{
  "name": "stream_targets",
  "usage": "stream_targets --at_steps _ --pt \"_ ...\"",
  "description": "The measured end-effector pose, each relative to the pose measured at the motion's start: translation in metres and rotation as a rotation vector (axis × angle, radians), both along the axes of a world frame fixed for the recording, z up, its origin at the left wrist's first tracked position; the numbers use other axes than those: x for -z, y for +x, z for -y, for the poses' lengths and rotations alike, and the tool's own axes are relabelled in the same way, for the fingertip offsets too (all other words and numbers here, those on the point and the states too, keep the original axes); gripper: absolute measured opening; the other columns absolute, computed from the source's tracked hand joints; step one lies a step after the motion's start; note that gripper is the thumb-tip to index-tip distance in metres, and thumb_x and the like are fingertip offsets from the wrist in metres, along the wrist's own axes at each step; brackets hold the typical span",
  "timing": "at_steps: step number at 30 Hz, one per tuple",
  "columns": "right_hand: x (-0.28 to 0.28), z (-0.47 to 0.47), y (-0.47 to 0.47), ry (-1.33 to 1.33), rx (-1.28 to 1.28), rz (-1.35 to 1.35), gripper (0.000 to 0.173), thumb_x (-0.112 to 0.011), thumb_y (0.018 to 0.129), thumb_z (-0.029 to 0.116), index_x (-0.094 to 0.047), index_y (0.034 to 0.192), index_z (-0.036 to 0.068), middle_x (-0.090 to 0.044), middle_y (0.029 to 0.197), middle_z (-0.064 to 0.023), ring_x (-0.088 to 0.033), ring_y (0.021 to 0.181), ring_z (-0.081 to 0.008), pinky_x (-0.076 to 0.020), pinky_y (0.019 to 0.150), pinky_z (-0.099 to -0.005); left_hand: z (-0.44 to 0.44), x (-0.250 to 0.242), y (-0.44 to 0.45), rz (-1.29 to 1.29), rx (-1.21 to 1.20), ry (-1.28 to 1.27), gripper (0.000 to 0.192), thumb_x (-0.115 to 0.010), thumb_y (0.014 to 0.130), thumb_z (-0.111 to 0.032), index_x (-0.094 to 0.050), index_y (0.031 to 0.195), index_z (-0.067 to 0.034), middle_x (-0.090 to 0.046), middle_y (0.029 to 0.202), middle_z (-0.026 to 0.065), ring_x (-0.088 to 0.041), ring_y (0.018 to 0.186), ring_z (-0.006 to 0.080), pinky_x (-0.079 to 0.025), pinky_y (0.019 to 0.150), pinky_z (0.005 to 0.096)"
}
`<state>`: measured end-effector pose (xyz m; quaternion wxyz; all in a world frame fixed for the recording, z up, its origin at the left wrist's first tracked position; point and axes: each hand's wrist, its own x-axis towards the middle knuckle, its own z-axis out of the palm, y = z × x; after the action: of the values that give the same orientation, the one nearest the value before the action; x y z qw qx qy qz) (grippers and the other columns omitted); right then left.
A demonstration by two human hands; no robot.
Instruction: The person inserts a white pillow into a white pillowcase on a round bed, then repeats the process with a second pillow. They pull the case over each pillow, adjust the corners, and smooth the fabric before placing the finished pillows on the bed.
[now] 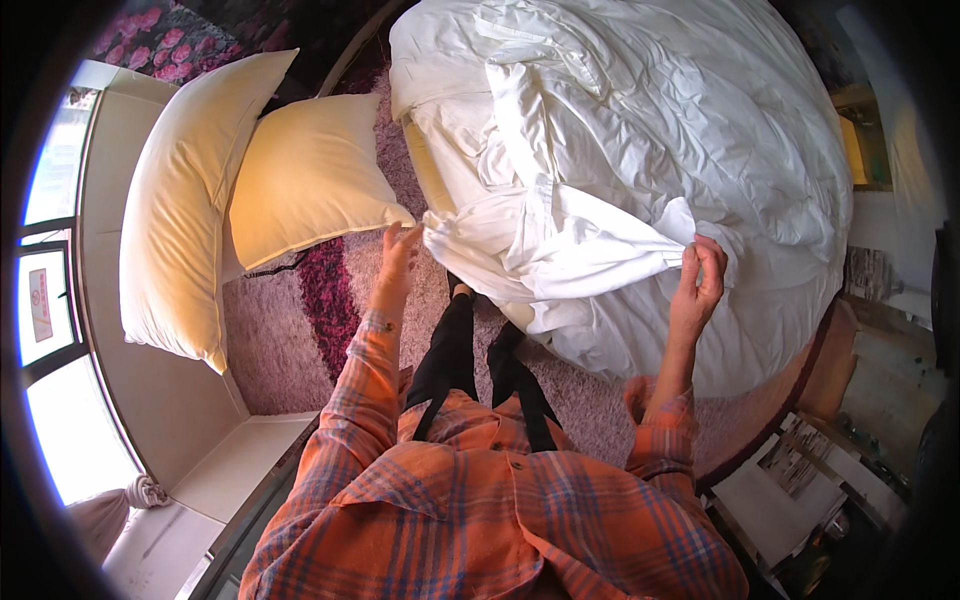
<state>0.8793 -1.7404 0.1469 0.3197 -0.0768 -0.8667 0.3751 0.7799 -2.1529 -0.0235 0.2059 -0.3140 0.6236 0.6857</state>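
Observation:
A bunched white cloth [577,247], probably a pillowcase or cover, stretches across the near edge of the bed. Pinched between thumb and fingers of my right hand [703,277] is one end of it, with a small flap standing up beyond the fingertips. My left hand [397,255] has its fingers spread just short of the cloth's other end, and that end is slightly blurred. Right by those fingers is the lower corner of a cream pillow [315,172]. Beneath and behind the cloth, a rumpled white duvet [660,127] covers the rounded bed.
A second cream pillow [180,217] leans on the window ledge [142,390] at left. Shaggy pink carpet [270,337] with a dark magenta band [322,315] lies around my feet. At lower right stands low furniture [780,487] with things on it. A knotted curtain [112,510] hangs lower left.

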Motion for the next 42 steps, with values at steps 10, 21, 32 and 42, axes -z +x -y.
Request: stream_targets --at_steps 10,21,32,42 --pt "-0.056 0.085 0.011 0.057 -0.385 0.025 0.007 -0.068 0.089 0.006 -0.063 0.094 0.004 -0.051 0.073 -0.0078 -0.055 0.061 -0.0240 -0.0449 0.054 -0.0350 -0.152 -0.207 0.038 -0.757 0.963 0.419 0.038 -0.072 0.088 -0.007 -0.059 0.124 -0.006 -0.062 0.118 0.0043 -0.056 0.119 0.0165 -0.041 0.106 0.0336" --pt "-0.126 0.061 0.011 0.063 -0.355 0.087 0.009 -0.069 0.089 0.006 -0.062 0.089 0.000 -0.054 0.073 -0.0075 -0.054 0.063 -0.0194 -0.0445 0.059 -0.0308 -0.069 -0.183 0.013 -1.164 1.439 -0.759 0.031 -0.076 0.079 -0.034 -0.071 0.105 -0.018 -0.071 0.092 0.0009 -0.062 0.104 0.0176 -0.026 0.112 0.0453" --pt "-0.160 0.005 -0.040 0.448 -0.515 0.321 0.032 -0.078 0.075 0.006 -0.061 0.102 -0.001 -0.059 0.096 -0.0131 -0.061 0.087 -0.0363 -0.0500 0.074 -0.0409 0.007 -0.258 -0.074 -0.945 0.647 -0.465 0.017 -0.071 0.083 -0.001 -0.072 0.099 -0.004 -0.068 0.084 -0.0020 -0.060 0.080 0.0059 -0.051 0.072 0.0238" --pt "-0.178 -0.070 -0.095 0.492 -0.055 -0.061 0.028 -0.071 0.079 0.000 -0.065 0.107 0.000 -0.066 0.101 -0.0158 -0.065 0.092 -0.0360 -0.0509 0.079 -0.0379 -0.027 -0.375 -0.091 -1.380 0.297 -0.413 0.014 -0.068 0.090 -0.002 -0.070 0.103 -0.006 -0.064 0.087 -0.0043 -0.056 0.082 0.0036 -0.045 0.074 0.0199"
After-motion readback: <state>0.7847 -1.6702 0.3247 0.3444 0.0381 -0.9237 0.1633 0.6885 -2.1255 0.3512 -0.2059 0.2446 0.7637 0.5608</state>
